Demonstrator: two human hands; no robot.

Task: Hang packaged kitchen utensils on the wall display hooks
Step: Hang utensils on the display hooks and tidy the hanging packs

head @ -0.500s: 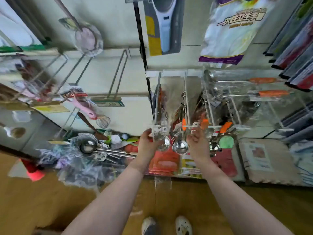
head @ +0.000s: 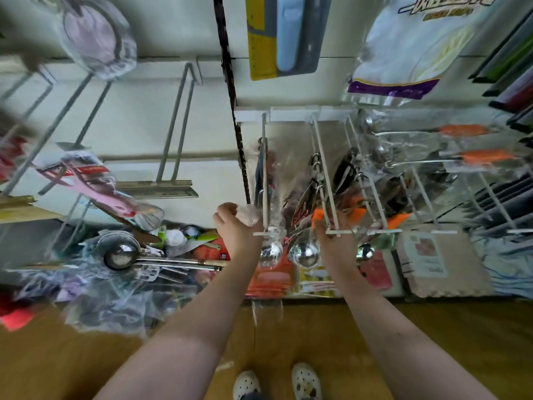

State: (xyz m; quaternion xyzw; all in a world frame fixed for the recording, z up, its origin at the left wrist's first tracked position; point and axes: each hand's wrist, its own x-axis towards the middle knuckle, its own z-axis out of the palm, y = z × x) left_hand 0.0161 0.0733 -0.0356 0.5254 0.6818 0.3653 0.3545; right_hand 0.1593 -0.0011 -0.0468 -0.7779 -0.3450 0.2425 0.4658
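Observation:
My left hand (head: 236,226) grips the clear plastic bag of a packaged steel ladle (head: 270,254) at the front tip of a white wall hook (head: 264,180). My right hand (head: 336,235) holds the top of another bagged ladle (head: 304,255) with an orange handle at the tip of the neighbouring white hook (head: 324,180). Both ladle bowls hang just below my hands. Several more bagged utensils hang further back on these hooks. Whether either bag's hole is over its hook tip is hidden by my fingers.
A pile of bagged ladles (head: 121,255) lies on a low shelf at the left. Bare grey double hooks (head: 176,131) stick out of the left wall panel. Orange-handled skimmers (head: 461,131) hang at the right. A packaged peeler (head: 288,33) and a white bag (head: 418,44) hang above. My shoes (head: 277,382) stand on wooden floor.
Both hands stay at the hook tips with the bagged ladles. The view is closer now. My left hand has bunched the bag more tightly beside the left hook.

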